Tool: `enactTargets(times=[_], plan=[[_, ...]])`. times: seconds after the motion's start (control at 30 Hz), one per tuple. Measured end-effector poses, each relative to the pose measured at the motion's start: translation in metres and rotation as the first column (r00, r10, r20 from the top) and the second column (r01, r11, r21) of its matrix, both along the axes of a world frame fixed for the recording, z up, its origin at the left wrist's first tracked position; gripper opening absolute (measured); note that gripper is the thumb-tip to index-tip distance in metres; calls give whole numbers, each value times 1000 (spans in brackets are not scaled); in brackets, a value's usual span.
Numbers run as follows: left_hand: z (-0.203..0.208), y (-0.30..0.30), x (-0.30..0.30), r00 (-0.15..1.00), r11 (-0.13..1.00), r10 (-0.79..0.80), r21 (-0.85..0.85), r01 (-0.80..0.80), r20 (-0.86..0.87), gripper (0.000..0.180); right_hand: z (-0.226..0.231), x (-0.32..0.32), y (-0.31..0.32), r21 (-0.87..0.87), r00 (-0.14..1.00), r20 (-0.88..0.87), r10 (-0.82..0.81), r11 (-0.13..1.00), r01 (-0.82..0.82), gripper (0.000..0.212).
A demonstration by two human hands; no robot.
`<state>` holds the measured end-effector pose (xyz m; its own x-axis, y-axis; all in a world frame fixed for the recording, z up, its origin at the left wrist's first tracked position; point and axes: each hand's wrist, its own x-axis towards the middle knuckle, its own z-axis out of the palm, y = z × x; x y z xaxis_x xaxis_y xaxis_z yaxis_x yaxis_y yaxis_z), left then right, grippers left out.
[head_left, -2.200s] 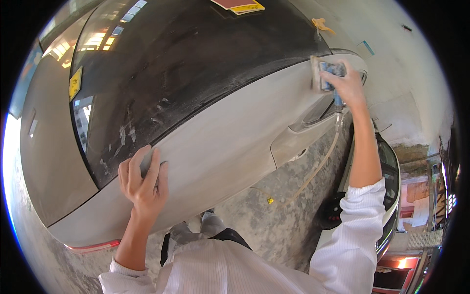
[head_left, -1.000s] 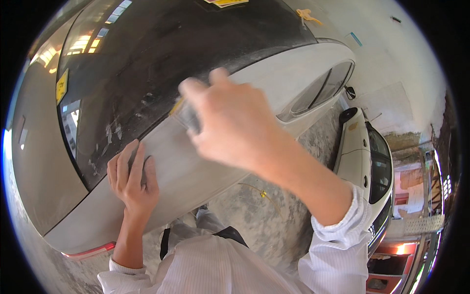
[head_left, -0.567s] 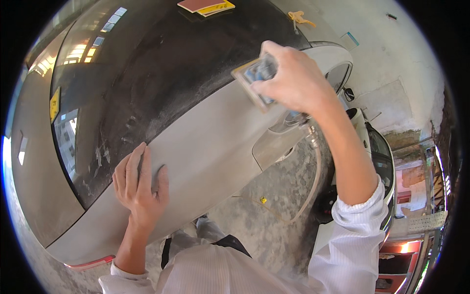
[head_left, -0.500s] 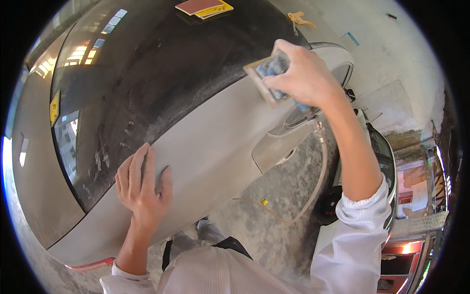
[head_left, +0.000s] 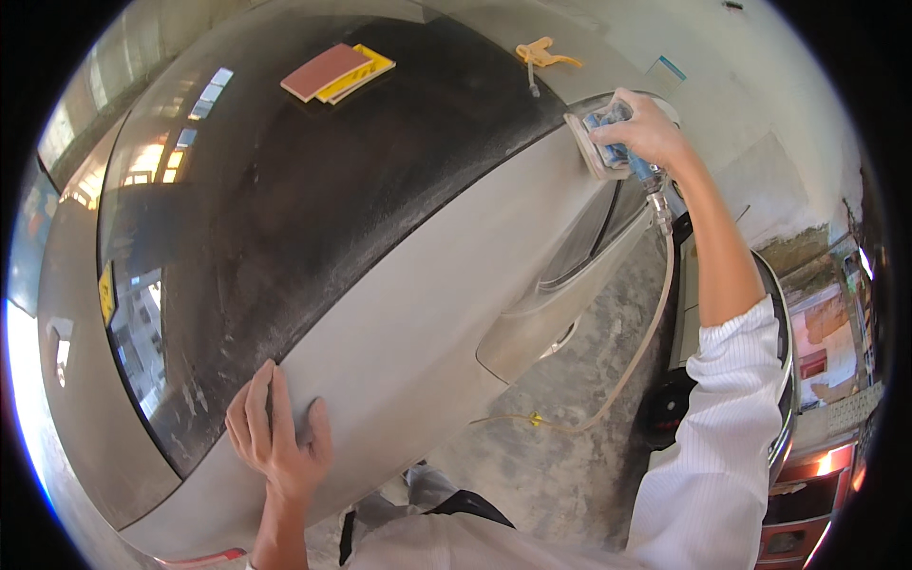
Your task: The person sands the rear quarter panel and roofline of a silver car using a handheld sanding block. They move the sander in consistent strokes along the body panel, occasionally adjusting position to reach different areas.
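Observation:
My right hand grips a blue air sander at the far right. Its pale pad stands tilted against the far end of the light grey car body panel, close to the dark glass. A metal coupling joins the tool to a beige air hose. My left hand rests with fingers extended on the near part of the panel. Its fingertips reach the edge of the dusty dark rear window.
A reddish sanding pad and a yellow one lie on the glass. An orange cloth-like item lies at the far end. The hose trails over the concrete floor. Another car stands to the right.
My right hand has carried the sander away along the panel, to the far right. My left hand stays on the panel. The view has shifted, so the pads on the glass appear lower.

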<state>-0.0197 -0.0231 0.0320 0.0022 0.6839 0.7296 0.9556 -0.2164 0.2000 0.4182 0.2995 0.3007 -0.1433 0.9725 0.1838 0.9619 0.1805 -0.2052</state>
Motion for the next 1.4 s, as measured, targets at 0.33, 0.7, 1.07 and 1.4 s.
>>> enactTargets(times=[0.33, 0.7, 1.07, 1.4], plan=[[-6, -4, 1, 999, 999, 35, -8, -35, -29, 57, -20, -88, -96, -51, 983, 1, 181, 982, -181, 50], [-13, -9, -4, 999, 997, 43, -57, -45, -21, 56, -11, -59, -61, 2, 992, 66, 107, 994, -107, 53], [-3, -8, 5, 994, 992, 99, -75, -103, -56, 55, 6, 113, 81, 134, 996, -88, 17, 991, -5, 52], [-4, -8, 6, 999, 999, 40, 28, -40, 18, 57, -24, -56, -69, 139, 962, -1, 273, 953, -270, 44]])
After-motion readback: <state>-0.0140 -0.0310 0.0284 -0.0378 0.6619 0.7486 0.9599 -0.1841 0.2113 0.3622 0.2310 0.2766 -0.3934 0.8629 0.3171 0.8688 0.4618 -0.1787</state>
